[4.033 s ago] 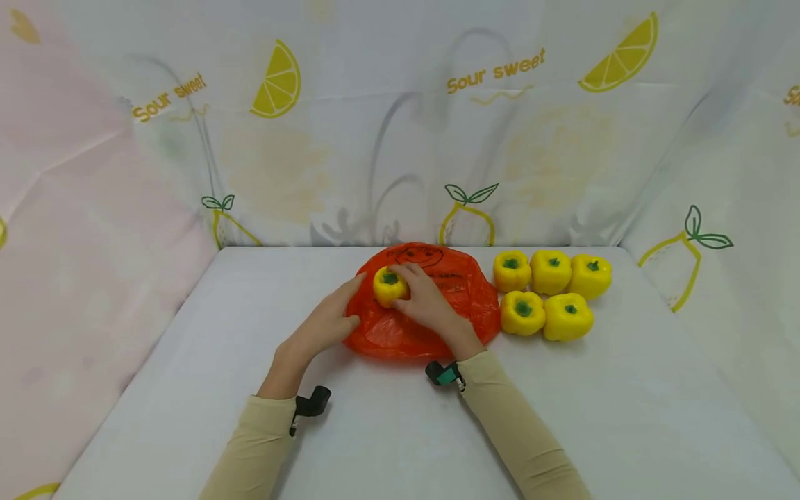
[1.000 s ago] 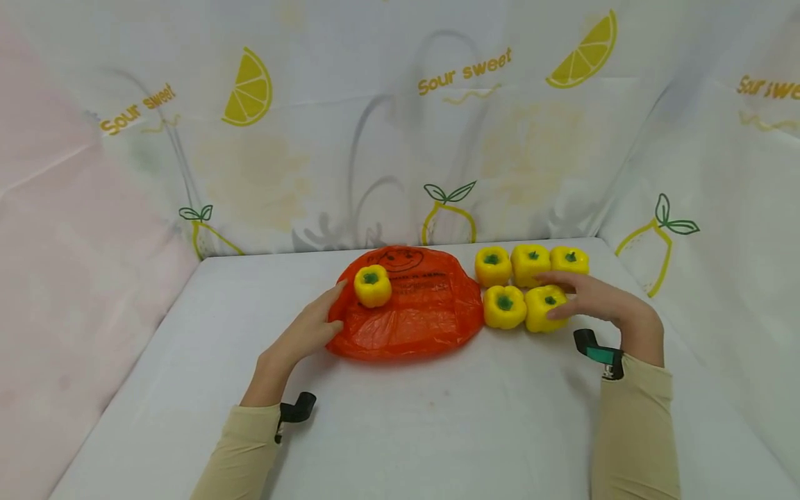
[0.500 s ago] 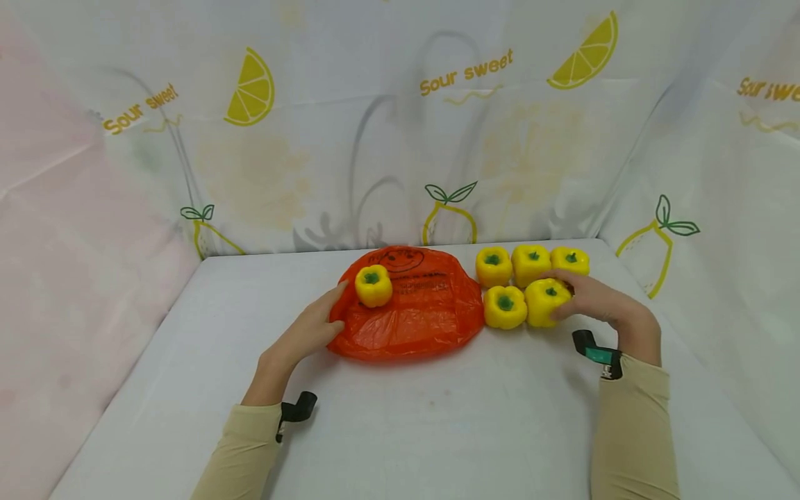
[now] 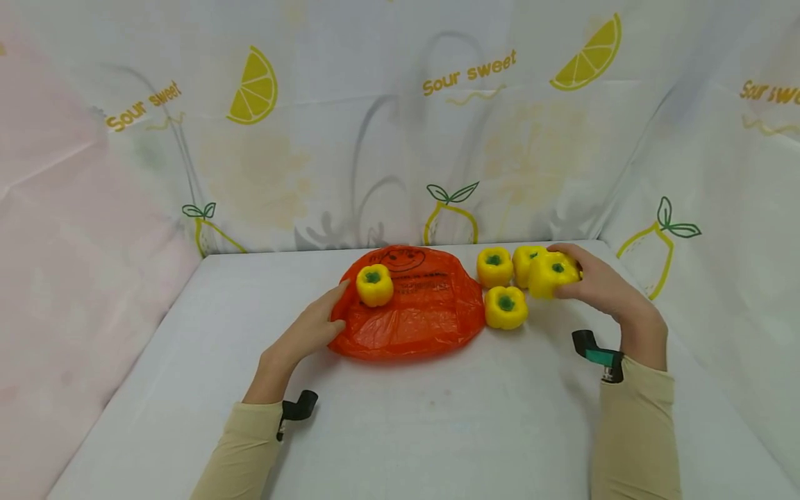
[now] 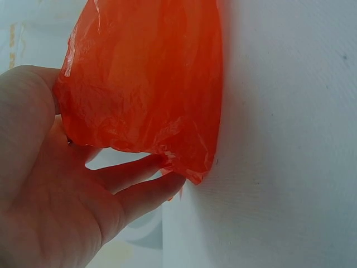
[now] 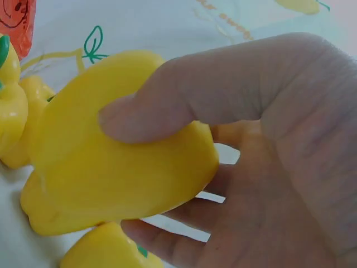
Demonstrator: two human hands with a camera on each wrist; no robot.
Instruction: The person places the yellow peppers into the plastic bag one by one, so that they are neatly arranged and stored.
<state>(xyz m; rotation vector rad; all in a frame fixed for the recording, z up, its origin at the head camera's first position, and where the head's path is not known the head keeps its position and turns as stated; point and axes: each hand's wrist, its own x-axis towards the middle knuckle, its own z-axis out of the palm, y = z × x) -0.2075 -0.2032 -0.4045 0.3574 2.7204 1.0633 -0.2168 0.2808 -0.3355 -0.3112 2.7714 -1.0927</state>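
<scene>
The right hand (image 4: 596,285) grips a yellow pepper (image 4: 550,273), thumb on one side and fingers curled round the other, and holds it lifted off the white bench (image 4: 437,417) above the far right group of peppers. The right wrist view shows the thumb (image 6: 184,106) pressed across the pepper's side with the fingers underneath.

The left hand (image 4: 306,333) rests at the left edge of an orange plastic bag (image 4: 419,319) that lies flat on the bench. In the left wrist view its fingers (image 5: 139,184) curl under the bag's rim (image 5: 150,100) and the thumb lies against the top, so the hand pinches the plastic edge.

One pepper on the bag (image 4: 374,285) sits upright near the bag's left far side, green stem up, just beside the left hand's fingertips.

Right of the bag, a near pepper (image 4: 505,307) stands just beside the bag's edge. Behind it a far pepper (image 4: 494,267) stands close to the back cloth, and another pepper (image 4: 523,258) next to it is partly hidden by the lifted one.

A cloth backdrop (image 4: 400,139) printed with lemons surrounds the bench.
</scene>
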